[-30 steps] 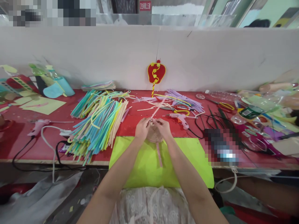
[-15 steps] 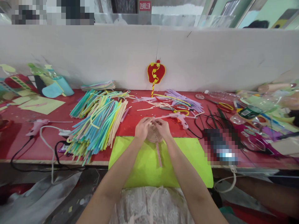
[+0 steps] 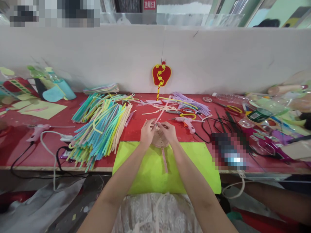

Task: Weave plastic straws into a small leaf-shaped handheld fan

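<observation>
My left hand (image 3: 147,133) and my right hand (image 3: 169,132) meet above the green mat, fingers pinched together at the top of a small fan-shaped piece (image 3: 160,139) of pale pink pipe cleaner. Its striped handle (image 3: 165,161) points down towards me over the mat. From between my fingertips a loose pink pipe cleaner (image 3: 163,110) sticks up and away, slanting right. Both hands close on this pipe cleaner at the fan's upper edge; the fingers cover the exact contact.
Bundles of coloured pipe cleaners (image 3: 102,129) lie left on the red table (image 3: 136,127). Behind stands a red fan (image 3: 161,75) with yellow trim. Pink glue guns (image 3: 188,124) (image 3: 39,132) lie either side. Scissors (image 3: 188,114) rest beyond my hands; the green mat (image 3: 194,168) lies beneath.
The loose pink pipe cleaner has swung from lying nearly level towards the right to standing steeply up and away. My hands stay in almost the same place.
</observation>
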The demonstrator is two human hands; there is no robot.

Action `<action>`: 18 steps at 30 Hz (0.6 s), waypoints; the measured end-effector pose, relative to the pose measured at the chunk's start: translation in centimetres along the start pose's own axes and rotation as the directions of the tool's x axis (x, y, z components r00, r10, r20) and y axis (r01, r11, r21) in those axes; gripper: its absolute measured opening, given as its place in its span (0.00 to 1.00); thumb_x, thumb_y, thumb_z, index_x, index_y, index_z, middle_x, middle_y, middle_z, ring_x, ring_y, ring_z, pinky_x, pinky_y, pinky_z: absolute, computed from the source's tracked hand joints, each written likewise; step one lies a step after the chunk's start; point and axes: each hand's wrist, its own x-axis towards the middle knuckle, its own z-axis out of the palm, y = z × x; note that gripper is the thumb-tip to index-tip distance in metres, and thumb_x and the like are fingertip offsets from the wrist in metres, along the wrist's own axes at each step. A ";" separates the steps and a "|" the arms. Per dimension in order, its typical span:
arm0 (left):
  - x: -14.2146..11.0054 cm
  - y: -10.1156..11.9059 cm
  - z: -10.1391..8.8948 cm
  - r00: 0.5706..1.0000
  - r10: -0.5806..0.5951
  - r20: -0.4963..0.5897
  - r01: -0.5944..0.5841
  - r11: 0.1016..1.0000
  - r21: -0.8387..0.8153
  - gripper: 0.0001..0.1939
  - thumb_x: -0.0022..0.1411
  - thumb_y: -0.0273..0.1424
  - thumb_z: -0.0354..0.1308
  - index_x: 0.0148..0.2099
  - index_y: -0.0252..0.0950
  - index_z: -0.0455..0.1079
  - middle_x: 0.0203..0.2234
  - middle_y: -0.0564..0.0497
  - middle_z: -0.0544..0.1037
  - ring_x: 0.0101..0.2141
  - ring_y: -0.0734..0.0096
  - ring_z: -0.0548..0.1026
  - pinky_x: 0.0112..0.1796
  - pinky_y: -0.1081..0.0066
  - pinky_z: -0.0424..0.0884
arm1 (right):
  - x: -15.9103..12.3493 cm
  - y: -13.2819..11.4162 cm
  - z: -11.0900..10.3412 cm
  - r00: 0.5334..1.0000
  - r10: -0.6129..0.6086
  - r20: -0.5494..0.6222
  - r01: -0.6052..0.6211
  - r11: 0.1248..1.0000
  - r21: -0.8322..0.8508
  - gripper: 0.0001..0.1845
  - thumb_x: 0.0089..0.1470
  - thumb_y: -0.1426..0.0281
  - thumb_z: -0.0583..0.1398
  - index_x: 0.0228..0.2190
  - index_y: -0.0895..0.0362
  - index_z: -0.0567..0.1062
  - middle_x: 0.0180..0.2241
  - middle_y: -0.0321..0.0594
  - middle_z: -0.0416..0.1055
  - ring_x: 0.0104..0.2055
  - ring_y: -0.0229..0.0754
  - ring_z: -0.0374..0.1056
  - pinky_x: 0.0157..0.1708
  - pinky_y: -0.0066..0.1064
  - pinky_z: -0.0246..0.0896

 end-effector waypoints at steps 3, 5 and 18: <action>0.0 0.0 -0.3 0.998 0.055 -0.005 -0.054 0.996 0.072 0.11 0.59 0.27 0.50 0.43 0.39 0.69 0.38 0.48 0.71 0.39 0.71 0.70 0.42 0.71 0.67 | 0.0 0.3 0.2 1.000 -0.020 0.017 0.021 0.999 -0.035 0.16 0.45 0.56 0.58 0.27 0.56 0.76 0.28 0.40 0.73 0.32 0.40 0.67 0.33 0.30 0.60; -0.1 -0.1 -0.4 0.997 0.080 0.004 -0.080 0.990 0.112 0.11 0.59 0.26 0.49 0.41 0.40 0.71 0.36 0.49 0.70 0.40 0.71 0.69 0.43 0.71 0.66 | 0.0 0.4 0.3 0.999 -0.031 0.032 0.033 0.998 -0.058 0.16 0.45 0.56 0.58 0.28 0.55 0.76 0.29 0.40 0.73 0.32 0.40 0.67 0.33 0.31 0.61; -0.1 0.9 0.0 0.999 0.051 -0.014 -0.051 0.999 0.006 0.13 0.58 0.27 0.50 0.43 0.40 0.72 0.39 0.49 0.70 0.42 0.72 0.69 0.47 0.69 0.65 | -0.2 0.3 0.1 0.967 -0.254 0.036 0.253 0.922 -0.295 0.12 0.51 0.62 0.54 0.28 0.55 0.74 0.29 0.41 0.71 0.34 0.41 0.65 0.36 0.32 0.58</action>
